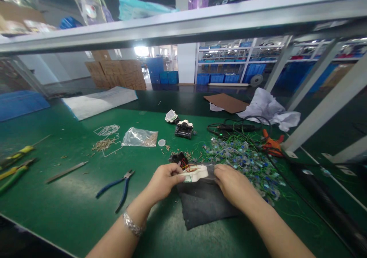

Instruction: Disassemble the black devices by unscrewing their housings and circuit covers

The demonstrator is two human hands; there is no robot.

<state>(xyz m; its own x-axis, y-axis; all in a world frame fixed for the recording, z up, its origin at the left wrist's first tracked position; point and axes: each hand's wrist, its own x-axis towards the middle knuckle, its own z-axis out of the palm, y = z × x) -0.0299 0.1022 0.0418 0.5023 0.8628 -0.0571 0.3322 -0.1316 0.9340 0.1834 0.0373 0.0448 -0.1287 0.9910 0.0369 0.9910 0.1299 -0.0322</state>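
Observation:
My left hand (pixel 168 179) is closed on a white plastic housing (pixel 197 174), thumb and fingers at its left end. Red and yellow wires (pixel 189 168) come out of the housing's top. My right hand (pixel 232 183) is just right of the housing, fingers bent together at a greyish edge; what they hold is hidden. Under both hands lies a dark grey cloth (pixel 206 208). A black part (pixel 179 158) sits right behind the housing. Farther back stand a black and white assembly (pixel 184 129) and a white-topped piece (pixel 171 116).
Blue-handled pliers (pixel 125 181) and a file (pixel 67 172) lie on the left. Beyond them are a bag of screws (pixel 140 137) and loose screws (pixel 103 144). Small clear and blue parts with green wires (pixel 237 154) heap at right, near a soldering iron (pixel 232 128). A shelf (pixel 172 26) crosses overhead.

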